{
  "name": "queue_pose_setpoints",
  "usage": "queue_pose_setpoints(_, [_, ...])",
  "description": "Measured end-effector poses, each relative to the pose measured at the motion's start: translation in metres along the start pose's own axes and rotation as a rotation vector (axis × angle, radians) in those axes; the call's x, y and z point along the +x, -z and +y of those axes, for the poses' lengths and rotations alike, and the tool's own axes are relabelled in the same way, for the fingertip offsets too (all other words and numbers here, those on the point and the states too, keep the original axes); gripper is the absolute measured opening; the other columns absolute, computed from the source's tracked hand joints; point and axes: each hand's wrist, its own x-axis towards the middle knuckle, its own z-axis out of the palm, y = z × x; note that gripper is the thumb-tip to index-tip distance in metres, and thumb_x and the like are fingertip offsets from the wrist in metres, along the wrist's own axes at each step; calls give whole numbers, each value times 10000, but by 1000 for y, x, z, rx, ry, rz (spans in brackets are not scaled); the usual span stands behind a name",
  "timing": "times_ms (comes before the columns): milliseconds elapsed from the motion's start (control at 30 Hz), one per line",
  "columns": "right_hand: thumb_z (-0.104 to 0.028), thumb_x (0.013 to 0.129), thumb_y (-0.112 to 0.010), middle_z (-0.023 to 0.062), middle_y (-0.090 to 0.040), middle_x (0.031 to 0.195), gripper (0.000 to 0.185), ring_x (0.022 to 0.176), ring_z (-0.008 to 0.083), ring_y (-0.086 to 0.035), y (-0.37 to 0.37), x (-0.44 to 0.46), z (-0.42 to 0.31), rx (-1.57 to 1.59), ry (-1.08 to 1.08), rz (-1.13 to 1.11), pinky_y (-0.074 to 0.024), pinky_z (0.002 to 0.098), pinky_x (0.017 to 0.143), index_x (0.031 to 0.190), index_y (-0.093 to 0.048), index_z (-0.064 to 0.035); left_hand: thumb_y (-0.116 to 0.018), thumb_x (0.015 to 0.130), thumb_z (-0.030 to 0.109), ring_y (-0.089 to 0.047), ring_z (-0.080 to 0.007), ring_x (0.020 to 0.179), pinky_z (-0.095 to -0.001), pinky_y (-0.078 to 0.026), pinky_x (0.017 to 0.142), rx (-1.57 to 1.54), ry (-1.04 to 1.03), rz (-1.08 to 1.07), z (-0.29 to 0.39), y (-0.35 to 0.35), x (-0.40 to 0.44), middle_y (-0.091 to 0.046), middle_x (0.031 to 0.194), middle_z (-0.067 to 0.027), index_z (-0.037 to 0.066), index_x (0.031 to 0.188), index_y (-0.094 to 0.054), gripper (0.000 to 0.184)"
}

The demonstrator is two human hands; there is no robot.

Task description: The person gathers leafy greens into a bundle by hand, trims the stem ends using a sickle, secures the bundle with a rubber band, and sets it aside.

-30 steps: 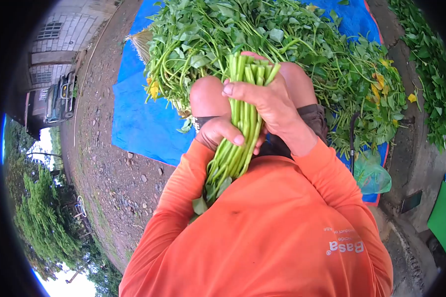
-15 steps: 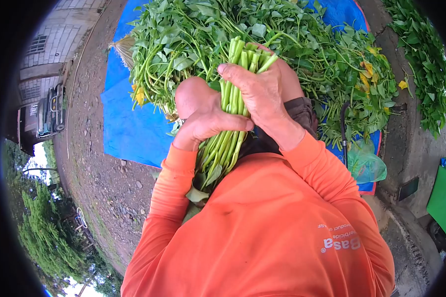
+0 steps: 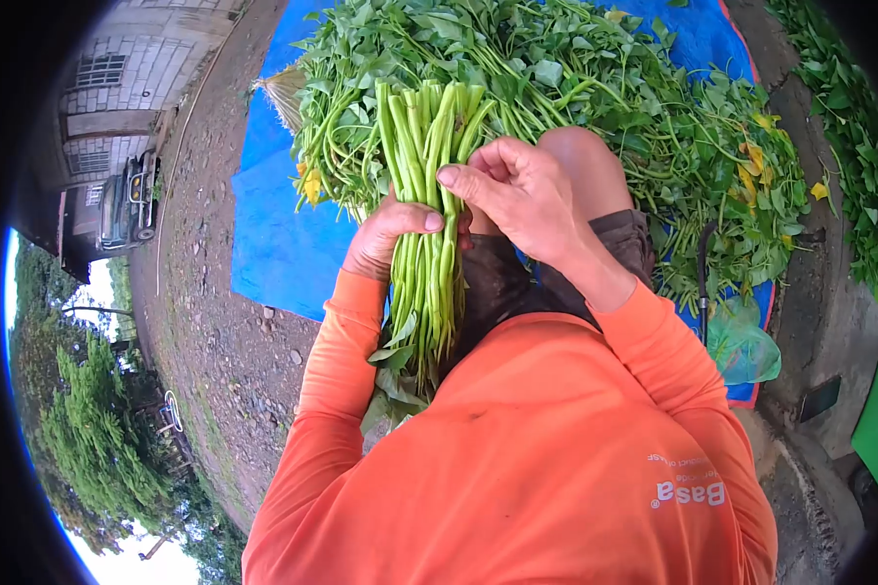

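Note:
My left hand (image 3: 397,234) is wrapped round a thick bunch of leafy green stems (image 3: 421,146), its thumb lying across the front. The bunch stands upright over my lap, cut ends at the top and leaves hanging by my shirt. My right hand (image 3: 525,195) is at the bunch's right edge, fingers curled and thumb against the stems. A stem there seems to run into its fingertips, partly hidden. Beyond my knees lies a large heap of the same leafy greens (image 3: 576,73) on a blue tarp (image 3: 288,249).
A clear green plastic bag (image 3: 741,346) and a dark curved handle (image 3: 704,278) lie at the tarp's right edge. Straw-like bristles (image 3: 285,96) show at the heap's left. A parked vehicle (image 3: 130,202) stands on the stony ground. More leafy greens (image 3: 854,146) are at far right.
My right hand has come off the top of the bunch to its right side, with fingers curled. My left hand now grips the bunch more tightly, and the cut ends have spread out.

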Motion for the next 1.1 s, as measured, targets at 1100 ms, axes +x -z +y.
queue_pose_setpoints(1100, [-218, 976, -813, 36, -681, 743, 270, 628, 100, -630, 10, 25, -16, -108, -66, 47, -506, 283, 552, 964, -751, 44, -753, 765, 129, -743, -261, 1014, -377, -633, 915, 16, -99, 47, 1, -11, 2, -722, 1216, -156, -17, 1528, -490, 821])
